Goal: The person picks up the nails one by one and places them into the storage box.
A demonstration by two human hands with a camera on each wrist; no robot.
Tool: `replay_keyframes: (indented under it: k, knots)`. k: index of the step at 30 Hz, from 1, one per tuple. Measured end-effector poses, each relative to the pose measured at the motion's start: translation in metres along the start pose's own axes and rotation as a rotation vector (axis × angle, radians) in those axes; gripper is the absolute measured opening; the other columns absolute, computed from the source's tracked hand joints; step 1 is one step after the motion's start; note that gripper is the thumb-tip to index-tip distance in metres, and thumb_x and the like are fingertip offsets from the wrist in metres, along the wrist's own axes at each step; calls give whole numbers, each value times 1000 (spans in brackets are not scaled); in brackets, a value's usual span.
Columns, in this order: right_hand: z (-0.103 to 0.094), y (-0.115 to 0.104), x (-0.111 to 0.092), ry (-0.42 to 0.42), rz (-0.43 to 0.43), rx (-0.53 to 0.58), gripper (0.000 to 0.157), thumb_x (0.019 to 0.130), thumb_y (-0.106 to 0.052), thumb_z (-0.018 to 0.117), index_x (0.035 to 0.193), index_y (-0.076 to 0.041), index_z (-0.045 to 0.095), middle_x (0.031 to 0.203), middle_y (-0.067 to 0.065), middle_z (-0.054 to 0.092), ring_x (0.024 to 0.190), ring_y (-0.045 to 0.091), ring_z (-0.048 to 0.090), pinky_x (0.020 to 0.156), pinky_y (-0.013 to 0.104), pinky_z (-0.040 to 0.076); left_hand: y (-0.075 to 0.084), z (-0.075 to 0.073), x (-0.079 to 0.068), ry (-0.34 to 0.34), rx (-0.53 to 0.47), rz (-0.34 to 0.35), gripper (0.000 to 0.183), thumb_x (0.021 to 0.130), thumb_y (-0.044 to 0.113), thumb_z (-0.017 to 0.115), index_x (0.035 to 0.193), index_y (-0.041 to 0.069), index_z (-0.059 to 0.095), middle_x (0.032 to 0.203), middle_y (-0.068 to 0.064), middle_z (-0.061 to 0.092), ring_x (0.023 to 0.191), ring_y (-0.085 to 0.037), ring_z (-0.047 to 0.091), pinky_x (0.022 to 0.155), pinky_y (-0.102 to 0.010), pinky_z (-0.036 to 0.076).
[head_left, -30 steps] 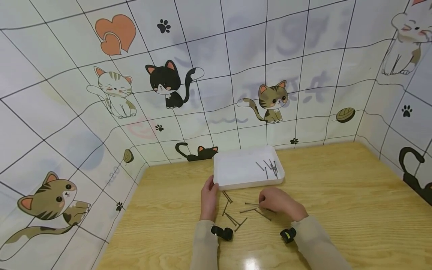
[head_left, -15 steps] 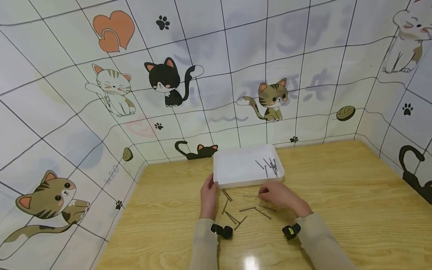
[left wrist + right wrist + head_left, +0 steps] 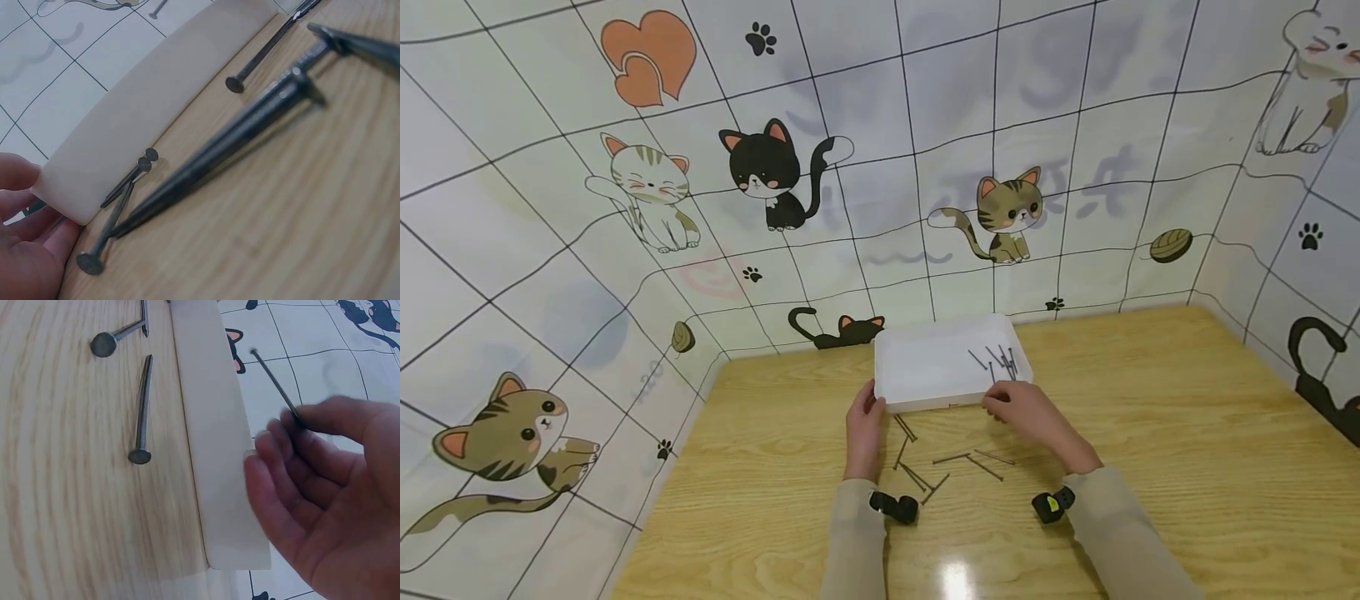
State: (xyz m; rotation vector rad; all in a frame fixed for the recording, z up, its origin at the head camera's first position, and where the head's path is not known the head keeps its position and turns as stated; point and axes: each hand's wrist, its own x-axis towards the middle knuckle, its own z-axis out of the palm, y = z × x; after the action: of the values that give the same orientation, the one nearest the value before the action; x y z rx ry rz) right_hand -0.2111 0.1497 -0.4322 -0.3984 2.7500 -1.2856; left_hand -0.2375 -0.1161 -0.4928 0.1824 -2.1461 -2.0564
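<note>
In the head view my left hand [image 3: 864, 435] grips the near left corner of a white tray [image 3: 925, 407]; the left wrist view shows its fingers around that corner [image 3: 56, 199]. My right hand [image 3: 1028, 417] is at the tray's near wall, towards the right. Between thumb and forefinger it pinches a nail [image 3: 275, 387], whose flat head points away from the fingers. Several nails [image 3: 1002, 363] lie in the tray's right part. More loose nails lie on the wooden table in front of it, such as one nail [image 3: 144, 415] in the right wrist view.
The wooden table [image 3: 775, 500] stretches out around the tray. Behind it and at both sides stands a white wall covering [image 3: 880, 167] with grid lines and printed cats. A black wrist device [image 3: 895, 507] is worn on the left wrist, another device [image 3: 1052, 505] on the right.
My right hand has lifted a nail off the table and carried it forward to the tray's near wall. The left hand stays at the tray's corner. The head view has tilted slightly.
</note>
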Motion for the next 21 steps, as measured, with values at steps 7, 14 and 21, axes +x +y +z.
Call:
replay_keyframes:
  k: [7, 14, 21]
  knots:
    - [0, 3, 6, 224, 43, 132, 30, 91, -31, 51, 101, -6, 62, 85, 9, 61, 75, 27, 61, 61, 31, 50, 2, 0, -1, -14, -27, 14, 43, 93, 15, 48, 135, 11, 40, 134, -6, 41, 123, -19, 36, 100, -37, 30]
    - [-5, 5, 25, 269, 67, 19, 30, 91, -30, 49, 103, -6, 63, 84, 11, 62, 69, 22, 58, 56, 31, 44, 3, -1, -2, -12, -39, 6, 43, 92, 17, 48, 135, 13, 40, 134, -5, 41, 123, -18, 35, 100, -37, 29]
    - [-11, 8, 50, 251, 78, -135, 23, 90, -22, 48, 88, -5, 64, 73, 6, 61, 55, 16, 48, 51, 29, 38, 3, 0, -2, -11, -29, -4, 45, 92, 18, 48, 136, 12, 38, 134, -3, 41, 123, -17, 36, 100, -36, 30]
